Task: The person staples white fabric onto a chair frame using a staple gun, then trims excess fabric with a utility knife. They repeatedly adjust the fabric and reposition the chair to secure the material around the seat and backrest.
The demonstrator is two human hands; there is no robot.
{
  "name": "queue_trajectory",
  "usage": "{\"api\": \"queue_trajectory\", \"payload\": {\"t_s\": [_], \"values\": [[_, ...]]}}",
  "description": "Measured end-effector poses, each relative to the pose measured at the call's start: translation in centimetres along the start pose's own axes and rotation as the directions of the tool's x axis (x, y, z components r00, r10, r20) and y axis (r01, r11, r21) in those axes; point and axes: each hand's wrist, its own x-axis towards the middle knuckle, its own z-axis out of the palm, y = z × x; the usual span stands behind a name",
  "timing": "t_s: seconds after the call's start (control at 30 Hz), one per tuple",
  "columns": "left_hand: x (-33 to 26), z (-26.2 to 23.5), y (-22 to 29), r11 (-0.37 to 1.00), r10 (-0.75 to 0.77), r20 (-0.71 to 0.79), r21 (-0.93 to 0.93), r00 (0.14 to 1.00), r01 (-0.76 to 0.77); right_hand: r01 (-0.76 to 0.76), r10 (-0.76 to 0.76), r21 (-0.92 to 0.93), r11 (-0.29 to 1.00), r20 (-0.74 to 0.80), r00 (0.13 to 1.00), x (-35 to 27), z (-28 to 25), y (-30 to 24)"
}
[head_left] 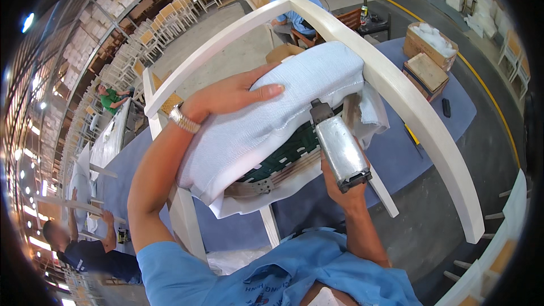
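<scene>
A white wooden chair frame (419,88) is tipped up before me, with a padded part covered in white upholstery fabric (243,136). My left hand (241,92) grips the fabric-covered pad from above, thumb stretched over the near face and the other fingers partly hidden behind its far edge. In my right hand (345,187) is a silver staple gun (341,150), its dark nose at the pad's lower edge. Dark green webbing (283,156) and bare wooden rails show inside the pad's opening. A loose fabric flap (371,110) hangs beside the gun.
The chair rests on a blue-grey covered table (391,141). Cardboard boxes (430,45), a black object (446,107) and a yellow-handled tool (411,133) lie to the right. One co-worker (294,5) sits beyond the chair; another (90,249) works at far left. Stacked chairs (153,34) line the back.
</scene>
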Motion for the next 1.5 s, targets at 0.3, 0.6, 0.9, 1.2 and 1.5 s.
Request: {"api": "queue_trajectory", "payload": {"t_s": [0.3,0.6,0.9,1.2,1.5], "values": [[-3.6,3.9,4.0,0.801,0.084,-0.236,0.594,0.968,0.075,0.062,-0.062,0.003,0.998,0.041,0.997,-0.6,0.3,-0.4],[-3.1,5.1,5.4,0.764,0.021,-0.297,0.621,0.955,0.177,0.174,-0.198,0.143,0.974,0.172,0.965,-1.6,1.6,0.0],[-3.4,5.7,6.1,0.744,0.037,-0.267,0.651,0.963,0.151,-0.015,-0.031,0.192,0.981,0.232,0.972,-1.3,1.0,-1.4],[-1.7,-2.8,7.7,0.949,0.285,-0.099,0.171,0.953,-0.266,-0.031,0.029,0.051,0.998,0.043,0.999,-0.1,-4.1,2.2],[10.6,-2.5,3.9,0.973,0.136,0.096,0.174,0.986,-0.151,-0.171,0.159,-0.129,0.977,-0.100,0.982,0.2,-7.1,5.1]]}}
